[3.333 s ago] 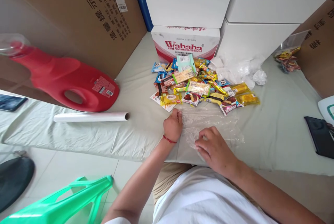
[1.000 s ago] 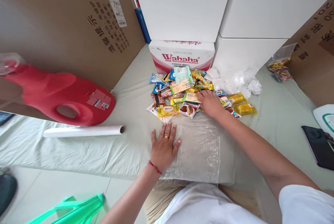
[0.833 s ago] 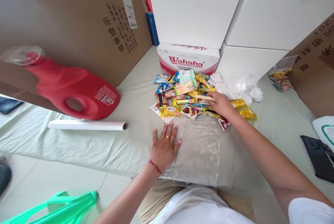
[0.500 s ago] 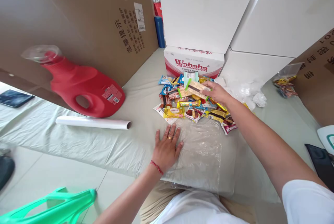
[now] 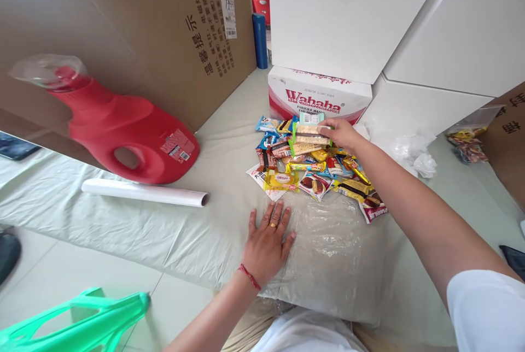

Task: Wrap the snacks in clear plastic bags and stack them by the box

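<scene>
My left hand lies flat with fingers spread on the left edge of a clear plastic sheet spread on the grey cloth. My right hand reaches over a pile of wrapped snacks and is closed on a pale wafer packet with green ends, held just above the far side of the pile. A gold ring and a red wrist cord show on the left hand.
A red detergent jug lies on its side at the left, with a white roll in front of it. A Wahaha carton, white boxes, a brown carton, crumpled plastic and a green stool surround the spot.
My right hand left the plastic sheet, reached into the snack pile, took the wafer packet and lifted it toward the far side. My left hand spread flat on the sheet.
</scene>
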The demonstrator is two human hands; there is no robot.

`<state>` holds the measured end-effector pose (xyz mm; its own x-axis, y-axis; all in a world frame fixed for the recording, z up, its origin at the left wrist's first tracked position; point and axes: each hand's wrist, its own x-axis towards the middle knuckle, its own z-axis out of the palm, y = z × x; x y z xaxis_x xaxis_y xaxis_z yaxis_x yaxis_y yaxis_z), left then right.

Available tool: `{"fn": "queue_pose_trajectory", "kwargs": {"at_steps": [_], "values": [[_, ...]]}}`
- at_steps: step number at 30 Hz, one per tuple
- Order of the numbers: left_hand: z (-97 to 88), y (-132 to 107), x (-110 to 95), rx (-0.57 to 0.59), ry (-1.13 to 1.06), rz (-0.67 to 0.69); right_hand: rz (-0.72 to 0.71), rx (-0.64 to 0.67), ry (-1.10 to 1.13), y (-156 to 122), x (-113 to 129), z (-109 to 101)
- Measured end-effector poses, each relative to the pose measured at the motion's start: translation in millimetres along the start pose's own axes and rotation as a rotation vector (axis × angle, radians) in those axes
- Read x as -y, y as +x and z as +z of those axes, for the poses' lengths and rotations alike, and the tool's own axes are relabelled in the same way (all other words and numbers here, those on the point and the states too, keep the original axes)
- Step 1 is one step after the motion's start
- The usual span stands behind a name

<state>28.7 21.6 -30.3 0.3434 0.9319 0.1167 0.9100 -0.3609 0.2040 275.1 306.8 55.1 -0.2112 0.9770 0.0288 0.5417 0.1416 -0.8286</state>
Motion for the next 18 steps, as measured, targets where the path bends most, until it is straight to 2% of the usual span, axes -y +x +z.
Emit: {"fn": "queue_pose_trajectory", "kwargs": {"at_steps": [3,5,9,12,15,17,18], "values": [[-1.1,0.1,-0.3,-0.005,0.003,-0.015,0.02,-0.147,0.201,4.7,-4.9,-9.7],[-1.5,-0.2,-0.5,-0.002,0.003,-0.018,0.035,-0.21,0.185,2.9,-11.5,-23.3],[-0.5,-1.5,0.2,0.016,-0.018,-0.014,0.221,-0.146,0.04,-17.6,-29.0,-61.5],[0.8,-1.9,0.9,0.031,-0.033,-0.021,0.232,-0.121,-0.353,-34.7,-29.3,-75.3],[1.0,-1.2,1.0,0.044,-0.036,-0.025,0.033,-0.179,-0.738,-37.9,-12.6,-55.6],[0.4,-0.6,0.6,0.046,-0.029,-0.024,-0.157,-0.085,-0.778,-30.8,2.5,-28.6],[0.0,-0.3,0.4,0.046,-0.025,-0.023,-0.257,0.022,-0.821,-25.5,9.6,-14.4]]}}
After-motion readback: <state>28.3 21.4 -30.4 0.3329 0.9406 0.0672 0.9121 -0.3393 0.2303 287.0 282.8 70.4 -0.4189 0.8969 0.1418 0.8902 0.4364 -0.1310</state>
